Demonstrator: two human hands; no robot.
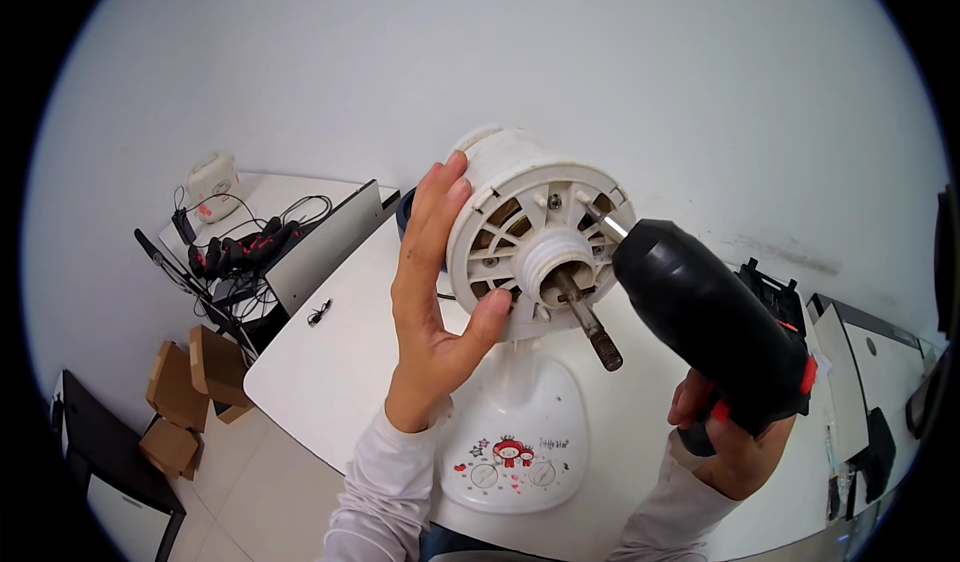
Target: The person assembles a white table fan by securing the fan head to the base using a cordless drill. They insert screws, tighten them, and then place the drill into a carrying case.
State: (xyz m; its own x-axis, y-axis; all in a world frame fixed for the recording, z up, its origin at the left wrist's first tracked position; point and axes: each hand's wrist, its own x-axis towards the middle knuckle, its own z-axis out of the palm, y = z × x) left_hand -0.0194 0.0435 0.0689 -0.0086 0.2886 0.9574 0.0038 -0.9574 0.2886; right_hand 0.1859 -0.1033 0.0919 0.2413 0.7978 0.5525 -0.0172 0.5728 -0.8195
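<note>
A white electric fan with its blades and grille off stands on the table, its round motor housing (480,227) facing me and its metal shaft (590,324) sticking out of the threaded collar. My left hand (435,282) grips the housing's left side, thumb across the front rim and fingers along the side. In my right hand (745,442) is a black cordless drill (700,307) with red parts. The drill's bit (608,224) reaches the upper right of the housing's front; whether it sits in a screw I cannot tell. The fan's white base (515,442) carries printed cartoon figures.
Under the fan is a white table (330,362), with a small black cable (319,312) at its left. A black tool case (775,297) lies open behind the drill. On a desk at far left are black-and-red devices (250,250) and cables. Cardboard boxes (195,392) stand on the floor.
</note>
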